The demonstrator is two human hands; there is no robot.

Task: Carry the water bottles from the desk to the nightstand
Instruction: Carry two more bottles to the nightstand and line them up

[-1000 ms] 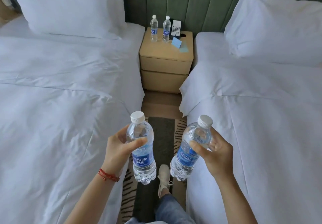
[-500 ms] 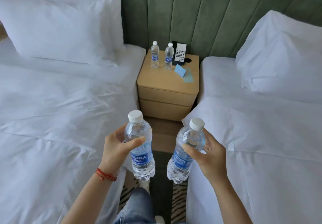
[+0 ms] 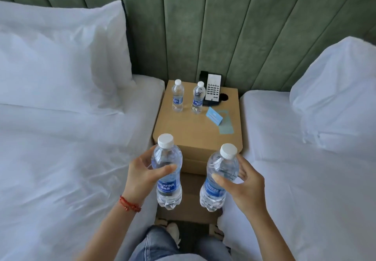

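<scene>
Left hand (image 3: 142,176): closed around a water bottle, thumb across the front just above the blue label, fingers curled behind the shoulder; a red cord bracelet (image 3: 129,204) sits at the wrist.
Left bottle (image 3: 167,174): upright in that hand, white cap above the thumb, base hanging free below the palm.
Right hand (image 3: 243,186): wrapped around a second bottle, thumb lying on the front at the top of the label, fingertips showing past the far side near the neck.
Right bottle (image 3: 220,179): tilted, cap leaning toward the right, base pointing down and inward, close beside the left bottle but apart from it.
Nightstand (image 3: 193,132): just beyond both hands, between two white beds (image 3: 61,159); both held bottles are off its surface, in front of its near edge.
Standing bottles (image 3: 177,96): two upright at the back of the nightstand, well beyond the grips, side by side.
Phone (image 3: 212,88): right of those two, against the green padded wall.
Blue card (image 3: 213,116): propped on the top, beyond the right hand.
</scene>
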